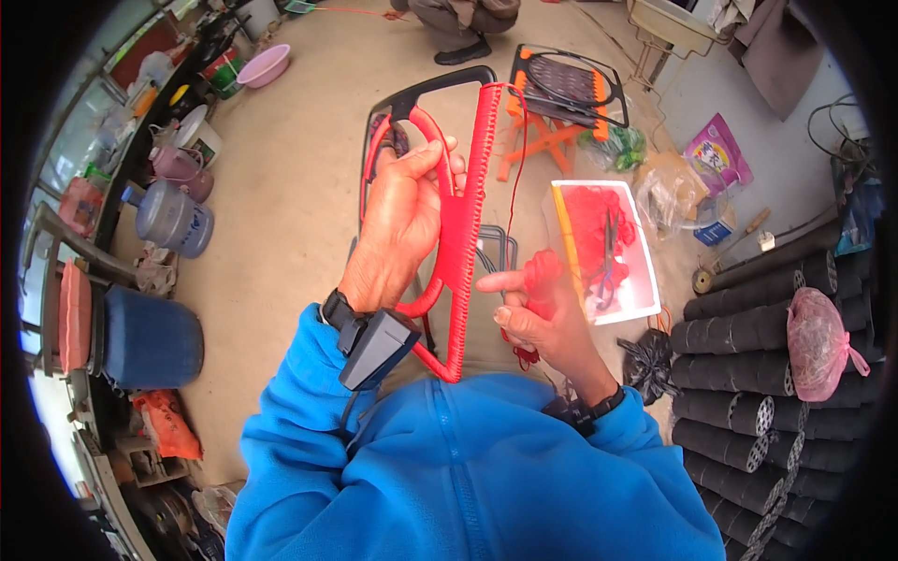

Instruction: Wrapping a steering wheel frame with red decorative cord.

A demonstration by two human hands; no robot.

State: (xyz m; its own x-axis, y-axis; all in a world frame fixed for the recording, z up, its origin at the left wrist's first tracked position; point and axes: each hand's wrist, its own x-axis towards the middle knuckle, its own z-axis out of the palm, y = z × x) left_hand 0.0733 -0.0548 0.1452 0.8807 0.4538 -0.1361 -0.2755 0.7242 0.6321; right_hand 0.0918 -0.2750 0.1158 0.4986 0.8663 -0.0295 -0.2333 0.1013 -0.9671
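Observation:
In front of my chest stands a frame [458, 238] wound in red material, with a close row of stitches along its long straight edge. My left hand [398, 224] is closed around its curved red bar. To the right of the stitched edge, my right hand [561, 323] has its index finger stretched toward the frame and the thumb a little apart below. Something red, blurred, covers part of that hand. A thin red cord [517, 178] loops from the frame's top end down toward this hand. Red strands [526, 356] hang below it.
A white foam box [644, 301] holds red material and scissors [610, 245]. Beyond stands a folding stool [561, 89] with orange legs. Black ridged rolls [730, 369] are stacked at right. A water jug [175, 222] and blue barrel [152, 337] stand left. Another person [458, 23] crouches ahead.

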